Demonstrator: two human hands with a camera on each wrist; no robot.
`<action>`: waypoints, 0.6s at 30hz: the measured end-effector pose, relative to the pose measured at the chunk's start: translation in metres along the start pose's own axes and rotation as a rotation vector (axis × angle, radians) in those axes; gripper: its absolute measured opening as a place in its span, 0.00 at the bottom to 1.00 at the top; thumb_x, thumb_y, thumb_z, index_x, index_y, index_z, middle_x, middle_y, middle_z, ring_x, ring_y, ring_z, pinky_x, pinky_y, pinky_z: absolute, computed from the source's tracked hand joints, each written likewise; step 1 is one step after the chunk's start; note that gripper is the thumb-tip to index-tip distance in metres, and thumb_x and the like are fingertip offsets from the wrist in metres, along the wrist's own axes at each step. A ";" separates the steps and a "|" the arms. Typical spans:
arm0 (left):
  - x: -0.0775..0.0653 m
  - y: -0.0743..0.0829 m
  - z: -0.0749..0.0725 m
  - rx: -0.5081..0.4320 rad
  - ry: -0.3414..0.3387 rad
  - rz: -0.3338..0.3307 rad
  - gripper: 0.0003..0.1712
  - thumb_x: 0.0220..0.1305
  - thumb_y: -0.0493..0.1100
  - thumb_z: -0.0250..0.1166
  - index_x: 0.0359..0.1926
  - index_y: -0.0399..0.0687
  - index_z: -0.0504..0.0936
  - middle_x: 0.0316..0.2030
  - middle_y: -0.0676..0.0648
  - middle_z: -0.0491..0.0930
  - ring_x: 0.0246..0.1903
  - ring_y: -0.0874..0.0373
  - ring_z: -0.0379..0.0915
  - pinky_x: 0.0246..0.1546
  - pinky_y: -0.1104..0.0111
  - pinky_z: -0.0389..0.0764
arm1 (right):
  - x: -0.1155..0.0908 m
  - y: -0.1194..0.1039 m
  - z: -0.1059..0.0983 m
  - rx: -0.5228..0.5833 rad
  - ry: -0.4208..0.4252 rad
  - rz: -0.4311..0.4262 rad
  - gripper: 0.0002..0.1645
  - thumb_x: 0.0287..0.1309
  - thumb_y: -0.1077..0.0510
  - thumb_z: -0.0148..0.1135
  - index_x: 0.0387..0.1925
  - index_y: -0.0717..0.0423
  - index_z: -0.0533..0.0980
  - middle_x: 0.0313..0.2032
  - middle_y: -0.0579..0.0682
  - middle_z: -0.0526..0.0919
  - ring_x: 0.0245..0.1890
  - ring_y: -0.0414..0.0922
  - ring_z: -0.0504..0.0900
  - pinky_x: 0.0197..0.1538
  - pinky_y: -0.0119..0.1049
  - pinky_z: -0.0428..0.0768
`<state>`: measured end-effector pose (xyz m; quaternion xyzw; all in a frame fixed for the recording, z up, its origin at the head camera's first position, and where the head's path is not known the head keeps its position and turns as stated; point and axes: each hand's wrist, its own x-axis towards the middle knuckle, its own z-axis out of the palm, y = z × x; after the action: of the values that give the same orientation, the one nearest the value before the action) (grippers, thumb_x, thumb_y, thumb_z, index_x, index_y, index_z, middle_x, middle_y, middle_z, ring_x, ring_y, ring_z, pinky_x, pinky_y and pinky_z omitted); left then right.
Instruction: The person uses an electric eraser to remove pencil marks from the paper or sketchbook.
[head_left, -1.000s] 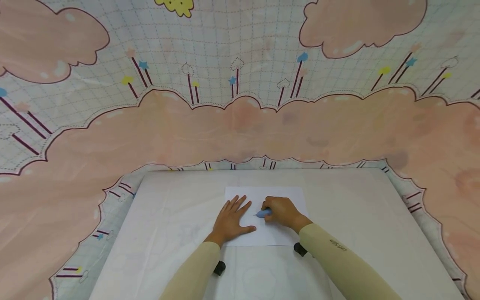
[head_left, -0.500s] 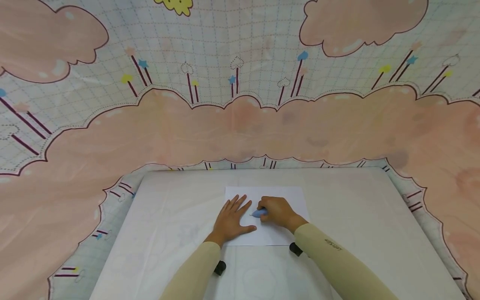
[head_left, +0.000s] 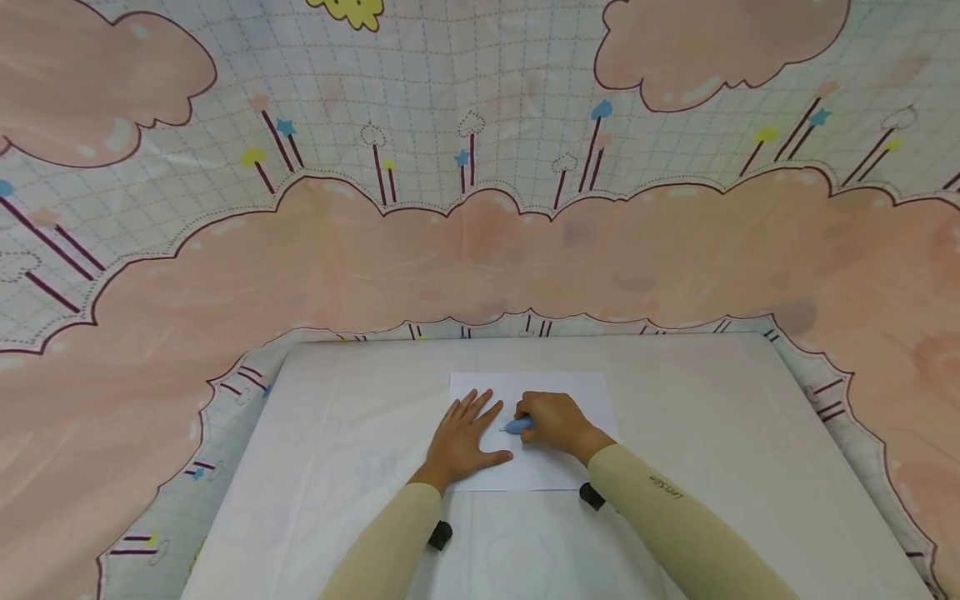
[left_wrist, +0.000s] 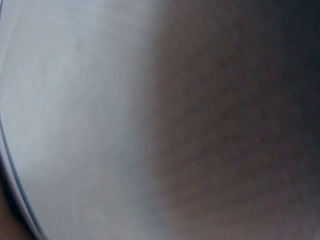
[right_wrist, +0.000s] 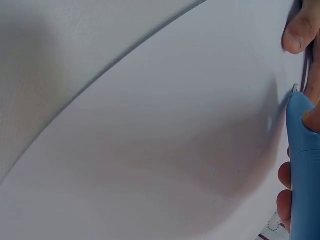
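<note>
A white sheet of paper (head_left: 528, 472) lies flat on the table. My left hand (head_left: 461, 442) rests on its left part, fingers spread and straight. From the right, my right hand (head_left: 561, 423) grips a blue utility knife (head_left: 517, 426), its tip pointing left toward my left hand. Seen from the right wrist, the knife (right_wrist: 305, 170) has a small metal blade at its tip, at or just above the paper (right_wrist: 150, 125); contact cannot be told. The thumb presses on the handle and fingers curl round it. The left wrist view is a blur of pale surface and brown shape.
The white-covered table (head_left: 337, 433) spreads out on both sides of the paper. Behind it hangs a cloth (head_left: 480, 258) printed with pink clouds and stars. Black wrist devices (head_left: 592, 497) sit under both forearms, near the paper's front edge.
Over the first half second my right hand slid slightly left with the utility knife. It has held about the same place since. My left hand and the paper stay where they were.
</note>
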<state>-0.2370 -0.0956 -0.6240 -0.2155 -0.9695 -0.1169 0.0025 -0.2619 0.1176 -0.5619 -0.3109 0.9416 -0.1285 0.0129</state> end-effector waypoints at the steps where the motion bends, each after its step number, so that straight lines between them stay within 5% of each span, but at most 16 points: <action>1: 0.000 0.000 0.001 0.006 0.005 0.002 0.54 0.55 0.82 0.51 0.77 0.64 0.55 0.78 0.55 0.46 0.78 0.52 0.37 0.76 0.52 0.45 | 0.000 0.001 -0.001 -0.005 -0.002 0.004 0.12 0.49 0.53 0.74 0.37 0.51 0.85 0.34 0.39 0.83 0.32 0.35 0.79 0.45 0.34 0.82; 18: 0.002 -0.001 0.003 0.009 0.000 -0.003 0.54 0.55 0.82 0.50 0.77 0.65 0.54 0.78 0.56 0.45 0.78 0.53 0.35 0.76 0.52 0.44 | -0.003 0.004 -0.004 0.010 -0.016 0.023 0.12 0.48 0.53 0.76 0.36 0.50 0.85 0.33 0.38 0.83 0.29 0.32 0.76 0.43 0.31 0.82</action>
<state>-0.2386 -0.0951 -0.6267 -0.2139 -0.9704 -0.1124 0.0034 -0.2623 0.1236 -0.5595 -0.3009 0.9444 -0.1306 0.0236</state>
